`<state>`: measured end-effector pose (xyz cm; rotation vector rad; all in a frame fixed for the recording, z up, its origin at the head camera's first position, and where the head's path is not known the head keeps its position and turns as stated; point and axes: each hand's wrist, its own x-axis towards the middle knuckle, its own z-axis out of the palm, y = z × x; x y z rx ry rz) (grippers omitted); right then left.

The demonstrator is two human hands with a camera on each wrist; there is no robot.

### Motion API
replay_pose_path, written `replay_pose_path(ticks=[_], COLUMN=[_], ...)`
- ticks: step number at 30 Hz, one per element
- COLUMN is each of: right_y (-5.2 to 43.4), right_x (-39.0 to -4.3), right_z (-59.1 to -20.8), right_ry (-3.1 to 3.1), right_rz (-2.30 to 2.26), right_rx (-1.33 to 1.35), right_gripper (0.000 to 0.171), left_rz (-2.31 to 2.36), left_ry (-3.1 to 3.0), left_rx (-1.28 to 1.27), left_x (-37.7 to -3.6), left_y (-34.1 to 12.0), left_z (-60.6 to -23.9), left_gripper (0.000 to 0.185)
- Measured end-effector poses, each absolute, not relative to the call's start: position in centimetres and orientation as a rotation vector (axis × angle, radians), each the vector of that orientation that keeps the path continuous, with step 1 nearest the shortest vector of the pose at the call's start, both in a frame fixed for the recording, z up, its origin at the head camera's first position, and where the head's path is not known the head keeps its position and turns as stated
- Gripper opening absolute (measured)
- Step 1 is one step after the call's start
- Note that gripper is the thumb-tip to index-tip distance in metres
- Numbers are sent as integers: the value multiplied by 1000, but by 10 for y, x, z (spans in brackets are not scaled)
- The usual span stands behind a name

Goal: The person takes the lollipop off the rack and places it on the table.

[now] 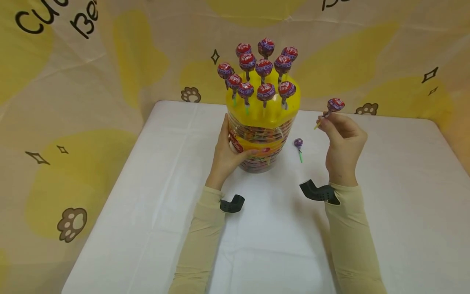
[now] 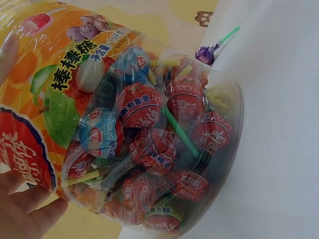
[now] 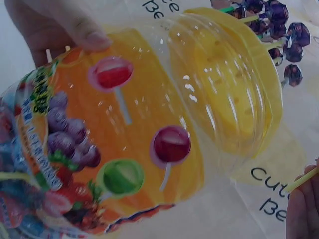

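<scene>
Head view: left hand [image 1: 225, 153] wraps its side of the clear lollipop jar [image 1: 261, 139], thumb across the label, jar upright mid-table [image 1: 147, 212]. Yellow lid [image 1: 266, 108] carries standing lollipops [image 1: 265, 90]. Loose purple lollipop [image 1: 298, 143] lies on the table just right of the jar. Right hand [image 1: 343, 141], raised, pinches the stick of a red-wrapped lollipop [image 1: 335, 104] between fingertips.
</scene>
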<state>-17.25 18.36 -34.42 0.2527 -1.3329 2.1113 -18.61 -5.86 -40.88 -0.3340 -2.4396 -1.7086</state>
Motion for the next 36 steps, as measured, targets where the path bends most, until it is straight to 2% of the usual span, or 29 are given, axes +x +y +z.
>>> replay_pose_path(ticks=[9, 22, 36], right_y=[195, 223, 247], right_x=[-173, -176, -197], right_z=[-355, -371, -442], right_ry=[-1426, -1521, -2059], right_rz=[2043, 2344, 2245], right_rx=[200, -30, -419], right_gripper=[14, 5, 10], left_rz=[-1695, -1716, -1717], left_ry=[-2441, -2435, -2445], left_rx=[-337, -341, -331], left_x=[-187, -186, -184], left_y=[-58, -58, -58], left_z=[-410, -408, -406], left_gripper=[109, 108, 108])
